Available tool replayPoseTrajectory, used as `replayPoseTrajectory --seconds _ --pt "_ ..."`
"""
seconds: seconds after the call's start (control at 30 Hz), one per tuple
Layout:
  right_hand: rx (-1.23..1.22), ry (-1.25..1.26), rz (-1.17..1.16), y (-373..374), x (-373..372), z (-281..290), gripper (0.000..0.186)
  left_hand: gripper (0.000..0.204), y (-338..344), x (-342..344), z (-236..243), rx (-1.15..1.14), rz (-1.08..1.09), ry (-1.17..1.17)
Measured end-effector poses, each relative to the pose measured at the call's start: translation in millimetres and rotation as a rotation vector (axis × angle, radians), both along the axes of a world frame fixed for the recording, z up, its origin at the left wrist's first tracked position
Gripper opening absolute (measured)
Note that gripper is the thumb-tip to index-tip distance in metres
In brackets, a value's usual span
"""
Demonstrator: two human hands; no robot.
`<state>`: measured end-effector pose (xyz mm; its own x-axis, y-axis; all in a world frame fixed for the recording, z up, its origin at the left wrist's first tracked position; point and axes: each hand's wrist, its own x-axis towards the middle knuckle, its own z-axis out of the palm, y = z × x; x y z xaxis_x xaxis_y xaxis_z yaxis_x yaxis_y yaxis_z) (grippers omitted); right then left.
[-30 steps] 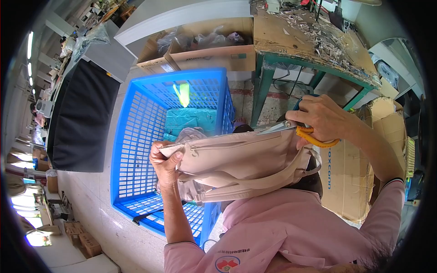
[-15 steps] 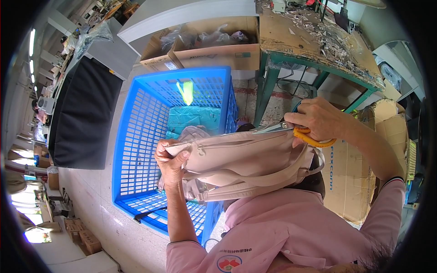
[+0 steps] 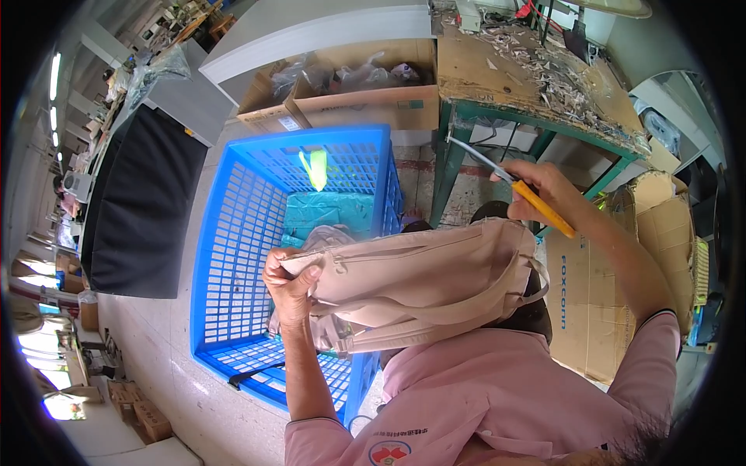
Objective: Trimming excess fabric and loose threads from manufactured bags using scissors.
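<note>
A beige fabric bag (image 3: 420, 268) with straps and zippers lies across my lap, its left end reaching over the blue crate. My left hand (image 3: 291, 283) grips that end, thumb on top and fingers beneath. My right hand (image 3: 548, 190) holds scissors (image 3: 542, 208) with orange handles, raised above the bag's right end. Their metal blades point up and left, apart from the fabric, and look closed together. Part of my right fingers is hidden behind the handles.
The blue plastic crate (image 3: 210, 248) stands at left, with a teal plastic package (image 3: 330, 216) inside and a yellow-green piece (image 3: 316, 169) at its far wall. Beyond are cardboard boxes (image 3: 381, 109) and a green-framed table (image 3: 482, 74) with scraps. Flattened cardboard (image 3: 583, 303) stands at right.
My right hand has lifted the scissors off the bag's upper edge and turned them, blades now pointing up and left. My left hand keeps its hold on the bag.
</note>
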<state>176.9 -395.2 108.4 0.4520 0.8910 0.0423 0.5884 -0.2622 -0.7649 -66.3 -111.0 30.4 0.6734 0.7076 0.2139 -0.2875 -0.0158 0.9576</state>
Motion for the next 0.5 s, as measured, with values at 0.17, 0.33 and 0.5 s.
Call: replayPoseTrajectory --seconds 0.17,0.33,0.5 --pt "0.079 0.281 -0.201 -40.6 -8.8 -28.7 0.041 0.038 5.4 4.9 -3.5 0.028 0.001 0.013" --pt "-0.036 -0.203 -0.129 -54.7 -17.7 -30.5 0.061 0.036 3.5 14.5 1.4 0.009 -0.022 0.005" --pt "0.111 0.297 -0.222 -35.8 -16.3 -38.1 0.051 0.036 1.6 22.2 2.5 -0.041 -0.047 0.006"
